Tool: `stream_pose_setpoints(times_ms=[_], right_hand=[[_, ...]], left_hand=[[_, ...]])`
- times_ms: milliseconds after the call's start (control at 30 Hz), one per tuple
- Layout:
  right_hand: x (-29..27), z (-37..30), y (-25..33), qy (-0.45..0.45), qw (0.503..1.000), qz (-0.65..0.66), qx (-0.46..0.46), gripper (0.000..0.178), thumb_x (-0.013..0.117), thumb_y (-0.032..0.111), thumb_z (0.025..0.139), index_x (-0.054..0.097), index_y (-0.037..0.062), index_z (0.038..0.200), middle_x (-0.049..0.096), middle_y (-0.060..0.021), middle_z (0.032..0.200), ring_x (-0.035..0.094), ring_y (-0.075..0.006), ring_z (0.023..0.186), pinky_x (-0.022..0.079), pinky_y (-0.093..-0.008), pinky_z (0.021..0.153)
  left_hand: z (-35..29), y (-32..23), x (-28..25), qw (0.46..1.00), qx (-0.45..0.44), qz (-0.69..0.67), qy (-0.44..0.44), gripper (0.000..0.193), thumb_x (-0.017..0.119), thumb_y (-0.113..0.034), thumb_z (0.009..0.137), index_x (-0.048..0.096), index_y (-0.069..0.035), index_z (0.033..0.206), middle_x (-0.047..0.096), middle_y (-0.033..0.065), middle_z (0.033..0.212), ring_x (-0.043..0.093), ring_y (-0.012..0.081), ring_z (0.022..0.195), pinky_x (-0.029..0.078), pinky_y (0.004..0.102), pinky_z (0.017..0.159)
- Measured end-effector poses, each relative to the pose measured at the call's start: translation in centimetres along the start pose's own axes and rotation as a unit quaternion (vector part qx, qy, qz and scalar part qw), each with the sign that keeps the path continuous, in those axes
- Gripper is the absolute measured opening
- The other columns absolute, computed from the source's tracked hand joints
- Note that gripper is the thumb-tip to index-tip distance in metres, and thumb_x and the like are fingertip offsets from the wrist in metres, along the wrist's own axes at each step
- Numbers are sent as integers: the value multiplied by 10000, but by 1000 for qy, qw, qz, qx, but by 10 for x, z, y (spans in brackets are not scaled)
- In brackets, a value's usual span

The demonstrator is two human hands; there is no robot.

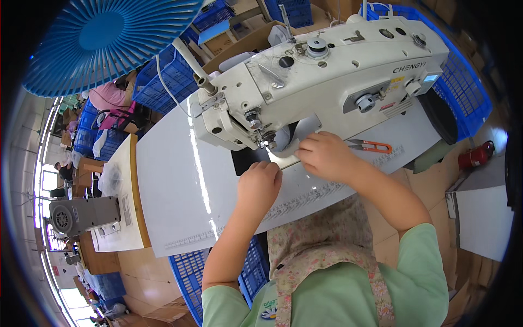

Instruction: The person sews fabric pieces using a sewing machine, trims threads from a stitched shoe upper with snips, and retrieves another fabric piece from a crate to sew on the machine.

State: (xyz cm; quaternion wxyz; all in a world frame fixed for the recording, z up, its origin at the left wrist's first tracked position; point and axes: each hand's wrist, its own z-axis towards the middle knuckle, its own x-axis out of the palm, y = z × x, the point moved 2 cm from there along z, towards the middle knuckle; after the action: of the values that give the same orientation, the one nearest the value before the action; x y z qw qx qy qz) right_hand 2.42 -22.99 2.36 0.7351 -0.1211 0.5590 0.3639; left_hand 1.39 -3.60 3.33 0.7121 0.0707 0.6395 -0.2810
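A white industrial sewing machine (305,76) stands on a pale table, its needle area just ahead of my hands. A pale, curved piece of material (284,158) lies at the needle area, its far part partly behind the machine head. My right hand (324,157) pinches the right end of this piece between its bent fingers. My left hand (260,182) is closed, knuckles up, beside a dark plate (244,161) left of the needle. Whatever its fingertips hold is hidden. Orange-handled thread snips (376,146) lie to the right of my right hand.
A ruler strip (294,204) runs along the table's near edge. Overhead at the left hangs a blue fan (102,30). Blue crates (463,92) stand behind and below the table. Further left are a second work table (117,218) and a person in pink (110,97).
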Motion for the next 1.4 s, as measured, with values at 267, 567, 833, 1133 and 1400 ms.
stream_pose_setpoints(times_ms=[267, 567, 833, 1133, 1400], right_hand=[[17, 16, -4, -110, 948, -158, -253, 259, 584, 131, 768, 670, 29, 990, 639, -75, 1111, 580, -184, 922, 467, -325, 818], [57, 45, -5, 78, 951, -232, -189, 125, 610, 165, 712, 707, 92, 739, 656, -23, 761, 608, -187, 828, 376, -348, 966], [59, 42, -3, 69, 947, -254, -181, 111, 609, 167, 702, 705, 110, 697, 641, -10, 749, 588, -184, 802, 390, -329, 897], [62, 47, 3, 37, 954, -253, -157, 88, 619, 145, 695, 697, 109, 675, 629, -10, 756, 584, -198, 820, 396, -329, 890], [65, 49, 11, 60, 959, -252, -116, 93, 614, 146, 706, 688, 89, 694, 646, -30, 792, 592, -214, 837, 398, -355, 913]], left_hand=[[-1, 19, 6, 960, 131, 247, -4, 211, 625, -106, 700, 641, -36, 898, 625, 82, 978, 557, 242, 1014, 412, 357, 858], [8, 40, 26, 942, 194, 270, 39, 198, 608, -112, 726, 639, -29, 903, 638, 72, 935, 601, 215, 917, 459, 332, 775], [17, 53, 19, 999, 49, 7, 13, 164, 610, -84, 761, 671, -64, 912, 638, 66, 909, 607, 252, 914, 481, 380, 735], [19, 64, 31, 998, 55, 19, 35, 157, 582, -50, 762, 640, -46, 907, 621, 96, 957, 596, 279, 965, 500, 391, 780], [19, 59, 27, 998, 58, 16, 29, 229, 568, -27, 761, 619, -58, 982, 615, 94, 977, 595, 282, 974, 502, 393, 786]])
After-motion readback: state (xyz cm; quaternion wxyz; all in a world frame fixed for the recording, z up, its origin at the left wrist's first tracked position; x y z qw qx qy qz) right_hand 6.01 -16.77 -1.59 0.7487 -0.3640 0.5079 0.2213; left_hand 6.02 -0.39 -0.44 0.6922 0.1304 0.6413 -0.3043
